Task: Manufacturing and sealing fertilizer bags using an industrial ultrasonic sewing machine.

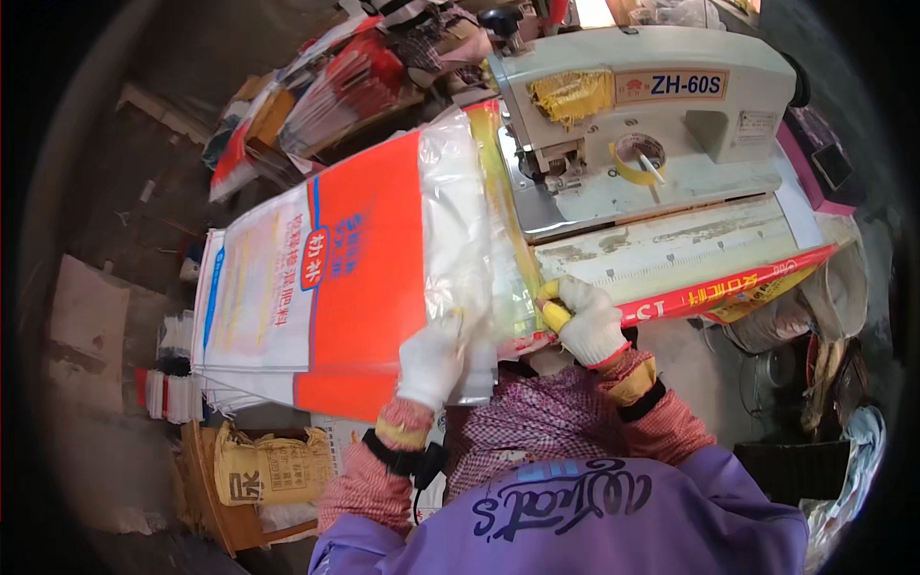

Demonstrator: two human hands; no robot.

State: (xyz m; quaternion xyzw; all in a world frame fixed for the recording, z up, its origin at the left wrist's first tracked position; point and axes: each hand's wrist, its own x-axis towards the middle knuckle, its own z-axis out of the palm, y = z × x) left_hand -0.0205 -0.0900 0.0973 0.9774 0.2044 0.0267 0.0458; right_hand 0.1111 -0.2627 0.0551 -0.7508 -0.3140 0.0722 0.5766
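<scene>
Purple top (585, 517) nearest. Orange-white bags (369, 240) left of sewing machine (661, 110): probably light, floppy, slick; pinch clear film edge (450, 201). Left hand (431, 359) fingers half-bent over film, right hand (589, 324) fingers curled; can't tell either's grip.

From my end I count one left hand (431, 359) and one right hand (592, 324), so two hands in all, with two black wristbands (642, 404), one per arm. I get one sewing machine (661, 57), with one roll of tape (625, 169) on it and one white stick (651, 168) in the roll. I make out one pile of orange-and-white sacks (369, 259); its layers overlap, so I can't number them, though I can tell there are several. Elsewhere I tally one purple garment (585, 527), one pink box (810, 168) and one pale blue cloth (865, 436).
</scene>
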